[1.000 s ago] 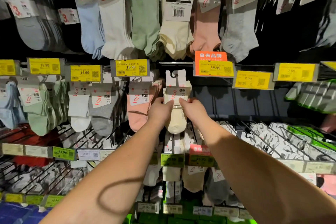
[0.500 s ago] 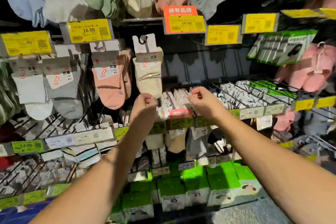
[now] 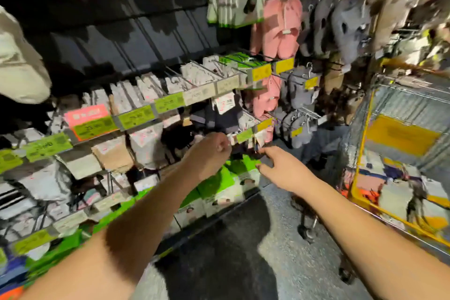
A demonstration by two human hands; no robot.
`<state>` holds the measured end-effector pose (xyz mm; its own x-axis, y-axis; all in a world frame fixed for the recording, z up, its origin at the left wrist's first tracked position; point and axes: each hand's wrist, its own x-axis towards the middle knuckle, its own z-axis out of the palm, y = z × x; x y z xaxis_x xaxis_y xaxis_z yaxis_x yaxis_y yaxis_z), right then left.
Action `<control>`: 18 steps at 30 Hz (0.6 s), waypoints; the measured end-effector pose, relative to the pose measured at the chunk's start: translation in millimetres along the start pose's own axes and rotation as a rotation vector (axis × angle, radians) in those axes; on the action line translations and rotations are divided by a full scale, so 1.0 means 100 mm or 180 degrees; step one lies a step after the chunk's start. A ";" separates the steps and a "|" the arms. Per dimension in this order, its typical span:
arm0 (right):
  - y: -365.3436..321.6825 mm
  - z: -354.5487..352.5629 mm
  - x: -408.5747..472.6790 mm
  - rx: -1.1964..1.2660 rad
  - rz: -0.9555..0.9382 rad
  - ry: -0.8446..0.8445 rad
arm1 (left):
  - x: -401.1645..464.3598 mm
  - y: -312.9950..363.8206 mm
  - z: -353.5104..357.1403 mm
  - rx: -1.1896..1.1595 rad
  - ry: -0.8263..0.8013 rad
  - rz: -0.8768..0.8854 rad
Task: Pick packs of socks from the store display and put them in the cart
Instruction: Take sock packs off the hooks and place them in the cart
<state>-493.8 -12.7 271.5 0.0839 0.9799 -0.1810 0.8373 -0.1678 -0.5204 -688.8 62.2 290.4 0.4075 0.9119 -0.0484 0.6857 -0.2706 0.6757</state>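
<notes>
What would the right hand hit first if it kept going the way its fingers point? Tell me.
Probably the small hanging tags just beyond the right hand, below the dark socks; blur leaves depth uncertain.

Pink slippers, green price tags, a yellow-framed cart, grey speckled floor.

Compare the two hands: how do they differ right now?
The left hand is curled into a loose fist, while the right hand is spread with fingers extended. The left sits higher, by the dark socks; the right is lower, over the green boxes. Neither plainly holds a pack, and both reach toward the display.
</notes>
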 end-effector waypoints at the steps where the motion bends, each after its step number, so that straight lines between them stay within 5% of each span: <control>1: 0.29 -0.09 -0.13 -0.0021 0.0127 -0.0006 | 0.04 0.18 0.26 -0.0095 -0.0099 0.0052; 9: 2.32 -0.53 -1.04 0.0256 0.1115 0.0169 | 0.26 1.53 2.12 0.0409 -0.0990 0.0561; 18: 3.87 -0.67 -1.70 0.0832 0.2286 0.0366 | 0.48 2.52 3.53 0.0367 -0.2147 0.0759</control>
<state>-147.9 -237.1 157.3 0.6259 0.6237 -0.4682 0.4027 -0.7726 -0.4908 -283.4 -71.3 199.2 0.8119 0.4452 -0.3777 0.5757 -0.5033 0.6444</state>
